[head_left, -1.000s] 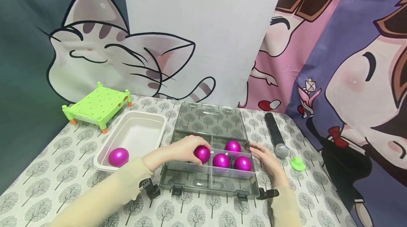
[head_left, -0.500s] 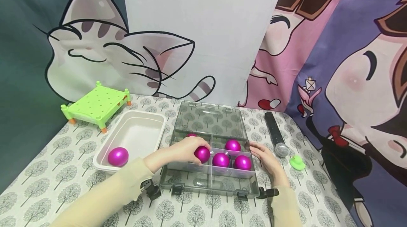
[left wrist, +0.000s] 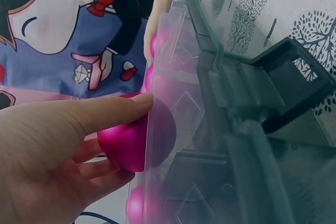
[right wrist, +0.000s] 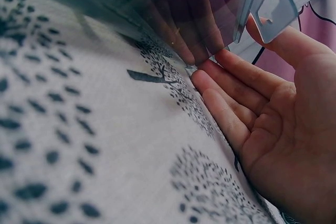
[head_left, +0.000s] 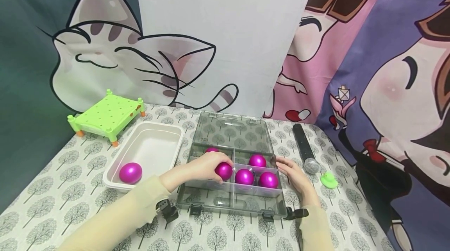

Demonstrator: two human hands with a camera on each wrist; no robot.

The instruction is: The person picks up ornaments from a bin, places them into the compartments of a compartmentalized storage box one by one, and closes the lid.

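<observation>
My left hand point(head_left: 207, 165) holds a shiny magenta bauble point(head_left: 224, 171) with a small silver cap, between thumb and fingers. The bauble sits in the front left part of a clear grey divided box point(head_left: 214, 200), whose lid point(head_left: 233, 131) lies back. In the left wrist view, the thumb lies across the bauble point(left wrist: 123, 148) beside a clear divider. Several more magenta baubles rest in the box: one bauble point(head_left: 212, 150) behind my left hand, others point(head_left: 268, 180) on the right. My right hand point(head_left: 296, 176) touches the box's right side with extended fingers point(right wrist: 231, 111).
A white plastic tray point(head_left: 154, 147) with one magenta bauble point(head_left: 130, 173) stands left of the box. Behind it is a green toy stand point(head_left: 109, 114) with orange feet. To the right lie a black microphone point(head_left: 304, 147) and a green toy duck point(head_left: 328, 180).
The bauble behind my left hand shows a little more than a second ago. Both hands and the held bauble stay almost in place.
</observation>
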